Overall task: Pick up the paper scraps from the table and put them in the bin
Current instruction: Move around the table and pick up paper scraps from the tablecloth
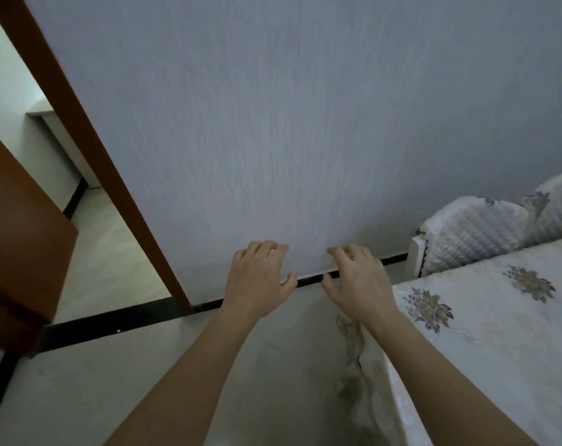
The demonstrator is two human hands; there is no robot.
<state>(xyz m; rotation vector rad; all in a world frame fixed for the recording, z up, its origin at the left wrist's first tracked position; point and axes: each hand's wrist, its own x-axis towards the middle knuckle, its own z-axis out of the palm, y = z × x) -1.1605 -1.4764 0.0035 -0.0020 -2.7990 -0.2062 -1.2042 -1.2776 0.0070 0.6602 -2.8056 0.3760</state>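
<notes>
My left hand point(257, 278) and my right hand point(358, 281) are stretched out in front of me, side by side, backs up, fingers apart and slightly curled. Neither hand holds anything. They hover over the pale floor near the foot of a grey-white wall point(289, 140). No paper scraps, table or bin are in view.
A bed point(498, 333) with a white flowered cover and a padded headboard point(485, 233) fills the right side. At the left is a brown door frame point(112, 175) with an open brown door point(19, 239) and a pale floor beyond. A black skirting strip point(144, 313) runs along the wall's base.
</notes>
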